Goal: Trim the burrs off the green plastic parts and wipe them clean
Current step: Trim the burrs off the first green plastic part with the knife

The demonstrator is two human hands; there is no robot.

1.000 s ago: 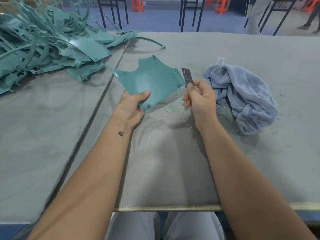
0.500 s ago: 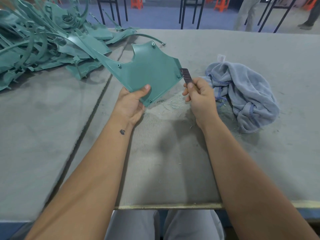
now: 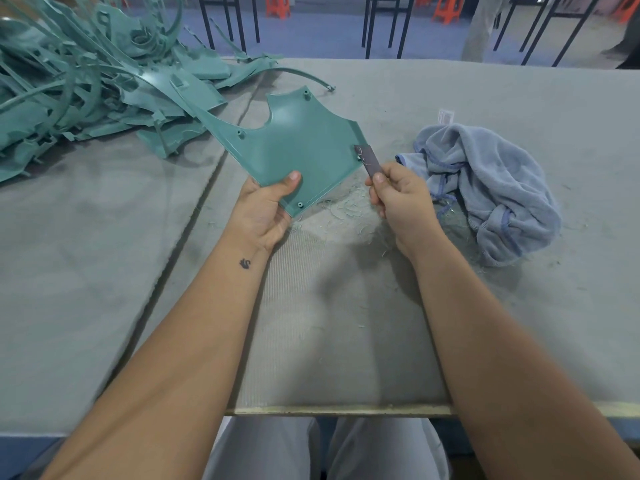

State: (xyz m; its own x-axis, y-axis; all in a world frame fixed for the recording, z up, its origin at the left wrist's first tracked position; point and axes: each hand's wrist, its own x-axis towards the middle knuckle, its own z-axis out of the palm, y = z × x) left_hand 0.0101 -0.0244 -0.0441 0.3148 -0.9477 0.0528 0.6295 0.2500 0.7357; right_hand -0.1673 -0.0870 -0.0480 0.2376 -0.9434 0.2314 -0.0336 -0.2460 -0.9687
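One green panel (image 3: pixel 298 150) gripped in my left hand (image 3: pixel 263 209) — one blade (image 3: pixel 367 160) pinched in my right hand (image 3: pixel 398 199), touching its edge. One cloth (image 3: pixel 491 188) on the bench (image 3: pixel 346 323) — parts heap (image 3: pixel 86 88) uncountable.

Factory finishing workshop. Long table (image 3: pixel 104 271) covered in grey felt, seam running down left part. Heap of identical green moulded parts (image 3: pixel 86 88) at far left corner. Plastic shavings (image 3: pixel 346 209) scattered mid-table beside crumpled blue cloth (image 3: pixel 491 192). Beyond far edge: blue floor, black metal table legs (image 3: pixel 384 26), orange plastic stools (image 3: pixel 445 8).
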